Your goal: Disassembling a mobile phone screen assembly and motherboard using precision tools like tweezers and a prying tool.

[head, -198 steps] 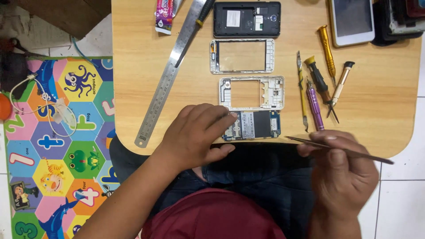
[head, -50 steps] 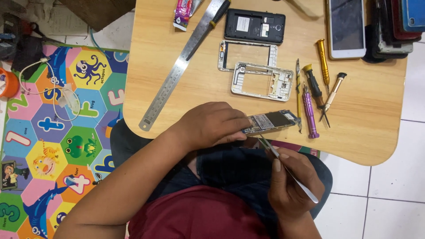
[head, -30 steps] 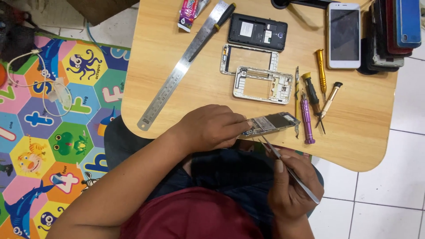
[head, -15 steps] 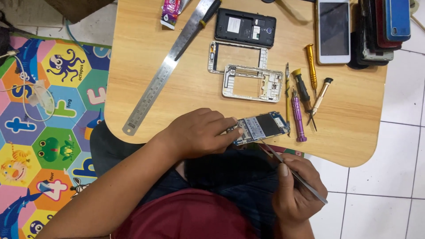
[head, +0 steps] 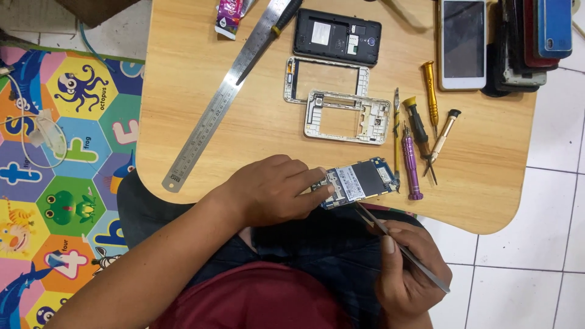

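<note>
The left hand (head: 274,192) pinches a small blue circuit board (head: 358,181) at the near edge of the wooden counter (head: 201,73), while the right hand (head: 405,268), at 5 o'clock from it, grips thin metal tweezers (head: 399,247) whose tip touches the board.

Soft, even light falls on the scene from above, and the wooden table (head: 244,128) looks bright and warm. Shadows are weak and short. The steel ruler (head: 228,94) shows a pale glare along its length. The picture is quite sharp in the middle; the lower edge is slightly blurred.
</note>
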